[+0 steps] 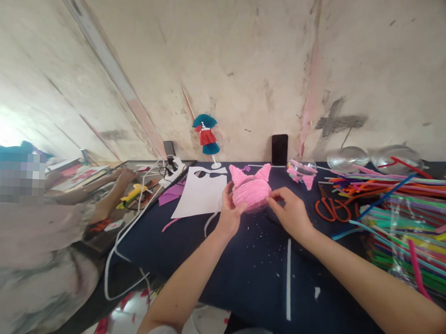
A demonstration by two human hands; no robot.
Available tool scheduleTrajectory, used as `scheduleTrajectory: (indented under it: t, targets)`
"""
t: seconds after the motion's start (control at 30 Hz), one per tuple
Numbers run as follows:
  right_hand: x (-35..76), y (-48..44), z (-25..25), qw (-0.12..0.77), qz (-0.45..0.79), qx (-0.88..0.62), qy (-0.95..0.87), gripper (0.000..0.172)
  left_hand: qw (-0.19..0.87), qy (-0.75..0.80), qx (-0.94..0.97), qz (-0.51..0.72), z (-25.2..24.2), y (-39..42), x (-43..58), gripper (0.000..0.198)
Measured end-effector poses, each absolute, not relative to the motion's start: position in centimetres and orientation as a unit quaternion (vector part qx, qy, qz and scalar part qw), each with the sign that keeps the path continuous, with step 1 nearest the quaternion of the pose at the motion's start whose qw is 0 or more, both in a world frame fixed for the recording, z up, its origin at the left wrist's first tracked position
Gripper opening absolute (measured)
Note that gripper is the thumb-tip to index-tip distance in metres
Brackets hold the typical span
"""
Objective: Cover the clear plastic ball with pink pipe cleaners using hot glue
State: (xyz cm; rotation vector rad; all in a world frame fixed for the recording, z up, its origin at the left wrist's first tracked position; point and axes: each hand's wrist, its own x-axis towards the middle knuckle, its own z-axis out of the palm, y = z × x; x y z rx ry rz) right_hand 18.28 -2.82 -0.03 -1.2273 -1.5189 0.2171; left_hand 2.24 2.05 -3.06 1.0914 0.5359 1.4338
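Observation:
A fuzzy pink ball with two pointed ears (251,191) is held above the dark blue table (247,268). My left hand (231,212) grips it from the left and below, with the thumb across its lower front. On the right side, the fingertips of my right hand (286,210) pinch at the ball's edge; any small piece between them is too small to make out. Behind the left hand lies a white sheet of paper (201,196). Small white scraps are scattered on the cloth below the ball.
Orange-handled scissors (333,210) and many coloured pipe cleaners (417,242) lie at the right. A black phone (279,150) leans on the wall near a clear ball with pink pieces (302,172). White cables and a power strip (173,170) are left, beside another person (28,236).

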Motion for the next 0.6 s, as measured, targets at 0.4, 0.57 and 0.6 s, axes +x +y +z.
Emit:
scheduleTrajectory:
  t: [0.4,0.57,0.6]
  targets:
    - [18.35,-2.55,-0.19,0.537,0.141,-0.556,-0.619,0.012,0.619,0.236,0.465,0.588,-3.12,2.32,2.06,0.078]
    - [18.18,-2.74,-0.15,0.528,0.136,-0.557,-0.626,0.014,0.620,0.249,0.456,0.587,-3.08,2.43,1.84,0.082]
    - [18.10,-2.79,-0.17,0.527,0.134,-0.557,-0.627,0.014,0.617,0.258,0.463,0.582,-3.08,2.49,1.72,0.087]
